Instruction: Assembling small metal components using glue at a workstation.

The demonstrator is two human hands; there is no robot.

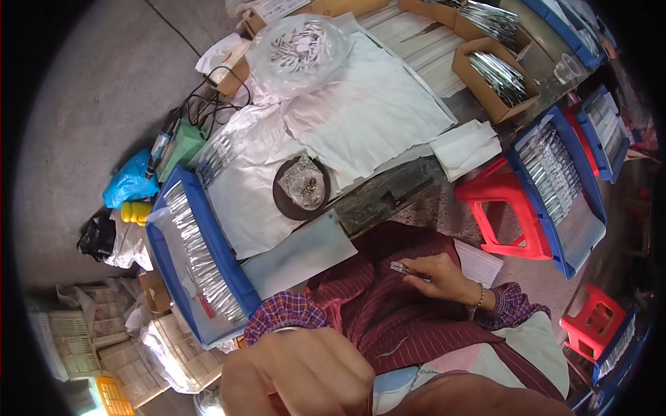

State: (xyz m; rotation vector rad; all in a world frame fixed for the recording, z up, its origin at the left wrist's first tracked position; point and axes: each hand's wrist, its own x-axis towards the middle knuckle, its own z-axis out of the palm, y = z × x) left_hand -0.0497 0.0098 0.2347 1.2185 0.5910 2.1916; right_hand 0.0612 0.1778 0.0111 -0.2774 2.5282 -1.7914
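head view | right hand [444,277] pinches small metal piece [400,267] between thumb and fingers above dark red apron [409,312], probably to steady it | left hand [298,374] raised near camera, fingers curled; cannot tell whether it grips anything | blue tray [223,244] of metal parts [201,256] at person's left, seemingly for easy reach | no readable writing

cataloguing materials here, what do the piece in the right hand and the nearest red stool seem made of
Piece in right hand: probably metal, silvery and shiny, though small. Nearest red stool: likely moulded plastic, smooth, evenly coloured, with rounded cut-outs.
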